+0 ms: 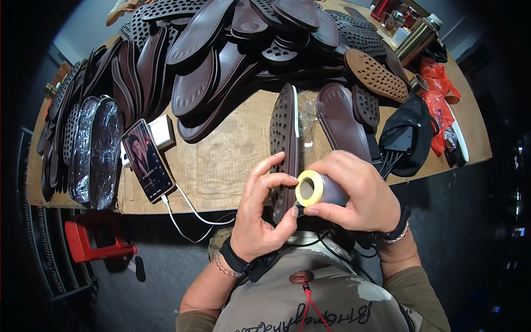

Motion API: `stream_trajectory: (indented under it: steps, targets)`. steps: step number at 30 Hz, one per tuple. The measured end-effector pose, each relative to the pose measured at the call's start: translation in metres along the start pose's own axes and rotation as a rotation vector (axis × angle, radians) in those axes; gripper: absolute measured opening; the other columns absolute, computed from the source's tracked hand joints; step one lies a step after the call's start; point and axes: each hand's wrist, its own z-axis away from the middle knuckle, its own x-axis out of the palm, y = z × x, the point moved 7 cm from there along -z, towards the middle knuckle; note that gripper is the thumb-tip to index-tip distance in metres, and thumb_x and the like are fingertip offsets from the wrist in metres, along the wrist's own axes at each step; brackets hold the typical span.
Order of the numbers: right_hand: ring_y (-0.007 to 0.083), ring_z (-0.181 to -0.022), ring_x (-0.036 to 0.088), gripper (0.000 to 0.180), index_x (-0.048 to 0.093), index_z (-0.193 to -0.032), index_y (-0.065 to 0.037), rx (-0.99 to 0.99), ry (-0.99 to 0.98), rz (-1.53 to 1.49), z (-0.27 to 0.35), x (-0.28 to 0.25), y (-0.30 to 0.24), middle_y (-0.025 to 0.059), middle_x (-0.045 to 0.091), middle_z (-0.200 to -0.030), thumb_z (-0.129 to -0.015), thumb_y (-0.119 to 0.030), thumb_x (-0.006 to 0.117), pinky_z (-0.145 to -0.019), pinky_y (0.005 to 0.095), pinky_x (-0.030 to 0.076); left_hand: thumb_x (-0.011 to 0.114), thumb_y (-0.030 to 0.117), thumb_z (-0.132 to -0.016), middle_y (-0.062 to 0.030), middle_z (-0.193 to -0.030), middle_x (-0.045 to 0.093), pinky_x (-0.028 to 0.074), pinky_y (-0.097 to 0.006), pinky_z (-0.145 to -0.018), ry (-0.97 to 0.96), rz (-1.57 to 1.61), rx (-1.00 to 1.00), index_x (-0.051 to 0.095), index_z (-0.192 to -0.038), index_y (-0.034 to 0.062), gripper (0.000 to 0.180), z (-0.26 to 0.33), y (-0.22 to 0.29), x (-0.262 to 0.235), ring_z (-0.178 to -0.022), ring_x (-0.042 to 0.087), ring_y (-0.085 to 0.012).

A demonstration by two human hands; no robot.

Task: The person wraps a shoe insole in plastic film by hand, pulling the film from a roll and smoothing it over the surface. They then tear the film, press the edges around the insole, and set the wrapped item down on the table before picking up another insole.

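Note:
My right hand [359, 193] is wrapped round a short roll of clear film or tape [310, 190], its yellow-rimmed hollow end facing left. Close to that rim, my left hand [265, 205] is curved with the fingers apart, index fingertip and thumb tip at the roll's edge. Behind the left fingers lies a dark brown perforated insole [284, 122], its near end partly covered by the hand. A white edge shows along its right side. Any loose film end between the hands is too fine to make out. A plain brown insole [343, 119] lies to the right.
Piled insoles [221, 66] cover the table's far side. At left are film-wrapped insoles [97, 152], a phone [145, 157] on a white cable and a white charger [161, 133]. A black bag [406, 130], red plastic bag [437, 83] and metal flask [415, 43] stand right. A red stool [99, 240] is below.

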Motion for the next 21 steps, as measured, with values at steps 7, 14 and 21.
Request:
stream_trajectory:
  steps: [7, 14, 21]
  targets:
    - [0.0348, -0.086, 0.072, 0.053, 0.069, -0.105, -0.001, -0.047, 0.383, 0.041, -0.004, -0.012, -0.002, 0.0148, 0.071, -0.098, -0.066, -0.02, 0.099, -0.074, 0.0398, 0.058, 0.072, 0.004, -0.08, -0.0267, -0.153, 0.047, 0.041, -0.047, -0.118, -0.015, 0.031, 0.052, 0.061, -0.129, 0.0038, 0.051, 0.0, -0.002, 0.0, -0.143, 0.05, -0.0421]
    - [0.0345, -0.085, 0.071, 0.053, 0.068, -0.106, -0.002, -0.072, 0.456, 0.127, -0.008, -0.005, -0.003, 0.0144, 0.071, -0.097, -0.066, -0.019, 0.099, -0.074, 0.0408, 0.057, 0.071, 0.003, -0.083, -0.0247, -0.156, 0.043, 0.041, -0.044, -0.118, -0.005, 0.125, 0.012, 0.05, -0.142, 0.0033, 0.062, 0.0, -0.004, -0.002, -0.144, 0.049, -0.0362]
    - [0.0348, -0.086, 0.071, 0.053, 0.068, -0.106, -0.001, -0.028, 0.447, 0.165, -0.008, 0.0, 0.0, 0.0146, 0.071, -0.097, -0.066, -0.019, 0.099, -0.074, 0.0415, 0.057, 0.07, 0.002, -0.084, -0.0243, -0.156, 0.042, 0.041, -0.043, -0.119, -0.024, 0.068, 0.021, 0.048, -0.145, 0.0024, 0.065, 0.0, -0.006, -0.002, -0.143, 0.05, -0.0344]
